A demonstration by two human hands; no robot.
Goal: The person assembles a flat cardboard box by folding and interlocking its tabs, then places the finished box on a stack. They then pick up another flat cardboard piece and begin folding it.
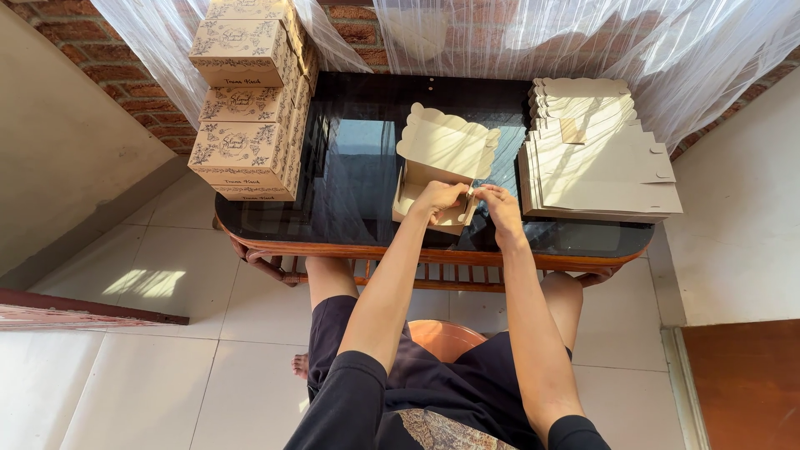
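Nearest the camera, the person sits on an orange round stool [446, 337] with both forearms reaching forward over the wooden edge of the glossy black oval counter [350, 200].

The left hand [439, 198] is curled closed over the near wall of a half-formed brown cardboard box with a scalloped lid flap [442, 158], fingers hooked over the rim and thumb inside. The right hand [500, 204] is pinched shut on the right corner of the same box, where a side flap meets the front wall. The box sits near the front edge of the counter, roughly in the middle, its lid standing open and leaning away from the person.

To do this fold well, the left hand should probably keep the front wall pressed upright and square while the right hand works the corner tab along its crease, rather than forcing it. Pressure is best kept low on the wall, since thin card is likely to buckle if squeezed at mid-panel. Holding the base flat on the counter should help the corners meet cleanly.

Just right of the box lies a stack of flat, unfolded brown cardboard blanks [596, 158]. At the far left stands a pile of finished brown printed boxes [246, 100], against a sheer white curtain [517, 37] and a red brick wall [75, 42].
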